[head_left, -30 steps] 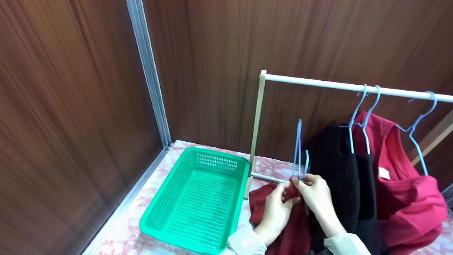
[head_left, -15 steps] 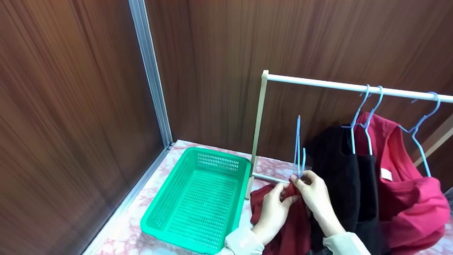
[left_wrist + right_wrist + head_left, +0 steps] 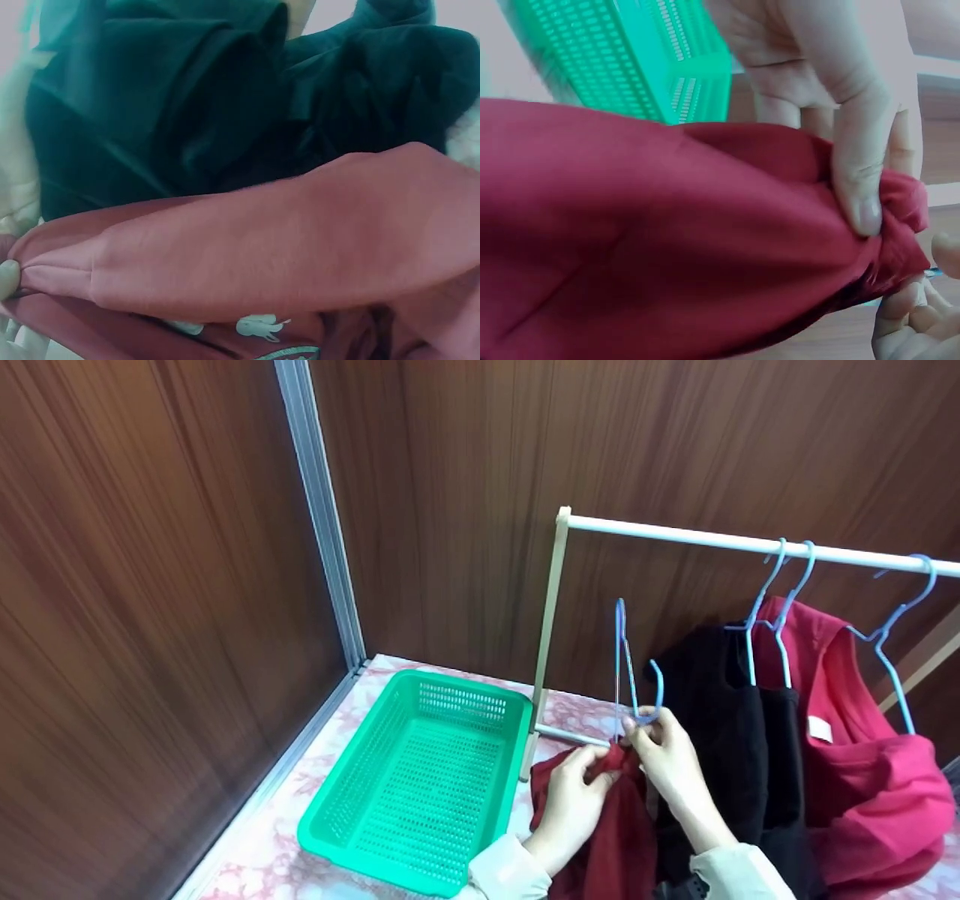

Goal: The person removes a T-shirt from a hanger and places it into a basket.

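Note:
My left hand [image 3: 574, 802] pinches the gathered top of a dark red garment [image 3: 611, 847], thumb pressed on the cloth in the right wrist view. White printed figures [image 3: 259, 327] show on this garment in the left wrist view. A thin blue clothes hanger [image 3: 619, 660] stands on end above the cloth, its lower end running into the gathered fabric. My right hand [image 3: 667, 757] pinches the hanger near the base of its hook [image 3: 659, 682], just right of the left hand. Part of the hanger is hidden by the fingers and cloth.
A green perforated basket [image 3: 420, 787] stands left of the garment on the marbled surface [image 3: 262, 840]. Behind is a rack with a white rail [image 3: 697, 538]. Black garments [image 3: 720, 750] and a pinkish-red sleeveless top [image 3: 870, 780] hang from it at the right, close to my right hand.
The hanger's upper end has shifted left and slightly up, and its hook has swung to the right. My right hand has risen a little; my left hand has moved slightly left with the cloth.

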Motion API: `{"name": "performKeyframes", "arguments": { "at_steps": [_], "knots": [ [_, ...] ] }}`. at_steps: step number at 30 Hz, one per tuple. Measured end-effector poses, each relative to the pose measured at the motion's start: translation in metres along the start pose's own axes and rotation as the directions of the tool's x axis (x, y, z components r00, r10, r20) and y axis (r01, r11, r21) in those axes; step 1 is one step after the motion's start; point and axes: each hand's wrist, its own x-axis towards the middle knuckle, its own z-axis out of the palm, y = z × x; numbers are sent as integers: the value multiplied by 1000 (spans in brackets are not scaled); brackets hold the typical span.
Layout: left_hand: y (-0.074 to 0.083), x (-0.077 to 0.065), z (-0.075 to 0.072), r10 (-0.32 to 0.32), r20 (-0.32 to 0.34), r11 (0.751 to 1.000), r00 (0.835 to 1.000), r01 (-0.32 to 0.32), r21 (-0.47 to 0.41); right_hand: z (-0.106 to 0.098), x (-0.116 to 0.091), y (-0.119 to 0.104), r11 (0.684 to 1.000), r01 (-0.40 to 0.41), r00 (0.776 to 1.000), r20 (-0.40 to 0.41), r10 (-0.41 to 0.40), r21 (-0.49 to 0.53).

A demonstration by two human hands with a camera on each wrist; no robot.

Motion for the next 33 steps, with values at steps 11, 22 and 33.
{"name": "performKeyframes", "arguments": {
  "at_steps": [11, 22, 33],
  "knots": [
    [3, 2, -11, 20, 4, 999, 1000, -20, 46, 6, -1, -8, 997, 51, 998, -41, -53, -58],
    [-1, -11, -7, 3, 62, 1000, 998, -5, 21, 3, 6, -2, 998, 47, 994, -101, -42, 46],
    [-5, -28, 1, -5, 146, 999, 989, -2, 47, 2, 12, 2, 985, 46, 985, -169, -17, 166]
  ]
}}
